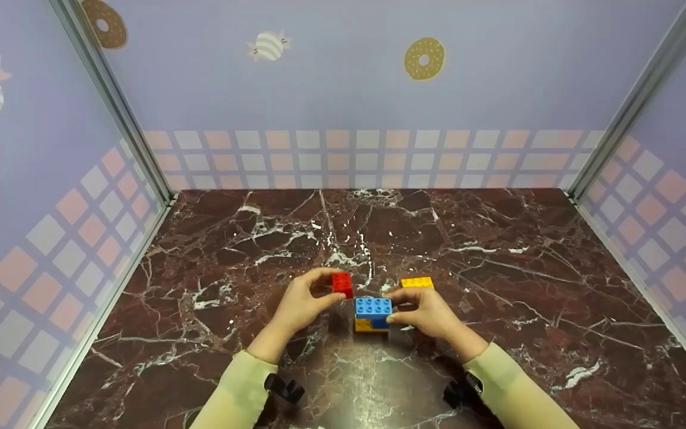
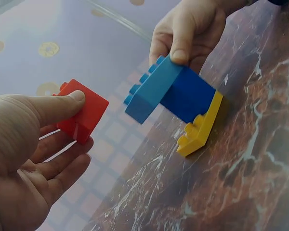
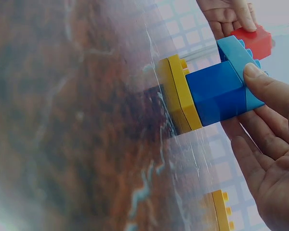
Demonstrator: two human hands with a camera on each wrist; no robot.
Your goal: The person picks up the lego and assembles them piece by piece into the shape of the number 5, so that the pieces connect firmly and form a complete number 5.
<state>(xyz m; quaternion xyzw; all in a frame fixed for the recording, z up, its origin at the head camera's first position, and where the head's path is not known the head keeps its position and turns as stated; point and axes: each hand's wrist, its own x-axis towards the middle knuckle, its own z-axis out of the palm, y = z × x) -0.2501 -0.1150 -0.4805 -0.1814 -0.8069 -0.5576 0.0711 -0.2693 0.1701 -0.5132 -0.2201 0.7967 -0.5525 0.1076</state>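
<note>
Between thumb and fingers my left hand [image 1: 303, 299] pinches a red building brick [image 1: 342, 285], held in the air left of a small stack. That stack has a flat yellow brick [image 2: 201, 129] at the bottom, a dark blue brick [image 2: 189, 94] on its right part and a light blue brick [image 1: 373, 306] across the top. The light blue brick overhangs to the left, leaving a gap above the yellow studs. My right hand [image 1: 423, 310] grips the stack's right end, thumb on the light blue brick. In the right wrist view, red and light blue bricks overlap.
Another yellow brick [image 1: 417, 282] lies on the table just behind my right hand. The dark red marbled table [image 1: 248, 238] runs back to patterned walls [image 1: 343, 83] on three sides. Black wrist straps [image 1: 284, 389] sit on both forearms.
</note>
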